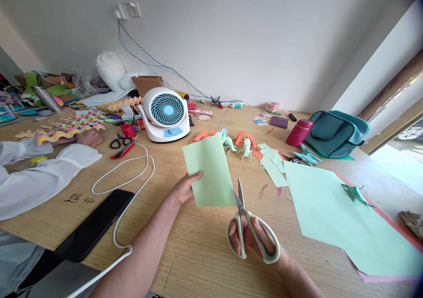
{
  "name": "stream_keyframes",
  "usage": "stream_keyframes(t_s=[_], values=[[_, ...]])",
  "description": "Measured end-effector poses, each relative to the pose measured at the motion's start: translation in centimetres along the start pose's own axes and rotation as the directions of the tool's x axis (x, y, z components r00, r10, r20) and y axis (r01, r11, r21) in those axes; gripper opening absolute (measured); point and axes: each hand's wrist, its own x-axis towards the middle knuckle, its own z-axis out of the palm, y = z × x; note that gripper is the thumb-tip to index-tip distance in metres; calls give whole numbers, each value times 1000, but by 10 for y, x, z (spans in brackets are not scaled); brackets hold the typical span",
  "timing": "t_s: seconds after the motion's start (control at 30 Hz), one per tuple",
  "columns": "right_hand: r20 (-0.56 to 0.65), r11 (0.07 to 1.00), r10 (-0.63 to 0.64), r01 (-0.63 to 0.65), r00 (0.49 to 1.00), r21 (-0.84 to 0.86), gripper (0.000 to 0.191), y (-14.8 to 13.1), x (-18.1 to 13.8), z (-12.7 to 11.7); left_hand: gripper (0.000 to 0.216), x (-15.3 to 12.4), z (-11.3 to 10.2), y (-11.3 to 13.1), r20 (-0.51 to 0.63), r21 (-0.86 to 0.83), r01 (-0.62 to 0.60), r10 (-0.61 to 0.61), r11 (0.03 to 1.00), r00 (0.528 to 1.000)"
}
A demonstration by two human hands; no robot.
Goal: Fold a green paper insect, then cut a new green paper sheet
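Note:
A light green sheet of paper (211, 174) is pinched at its left edge by my left hand (185, 188), thumb in front. It is held up above the wooden table. My right hand (253, 236) has its fingers through the handles of a pair of scissors (241, 210) with pale grips. The blades are parted and point up, close to the paper's lower right corner; I cannot tell whether they touch it. Behind the sheet lie folded green paper figures (246, 149) and orange ones (240, 137). Cut green paper pieces (273, 168) rest to the right.
Large green sheets (330, 214) cover the right side, with a folded figure (355, 193) on top. A white fan (167, 113), pink bottle (299, 132) and teal bag (337, 132) stand behind. A phone (95, 223) and white cable (145, 157) lie left, near another person's sleeve (49, 174).

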Motion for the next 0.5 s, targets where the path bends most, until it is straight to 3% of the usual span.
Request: stream_keyframes(t_s=[0.27, 0.5], values=[[-51, 999, 16, -18, 999, -31, 53, 7, -1, -6, 38, -4, 5, -3, 37, 54, 44, -46, 998, 998], [-144, 994, 4, -19, 990, -106, 51, 11, -3, -6, 37, -3, 6, -7, 0, 38, 63, -64, 997, 998]])
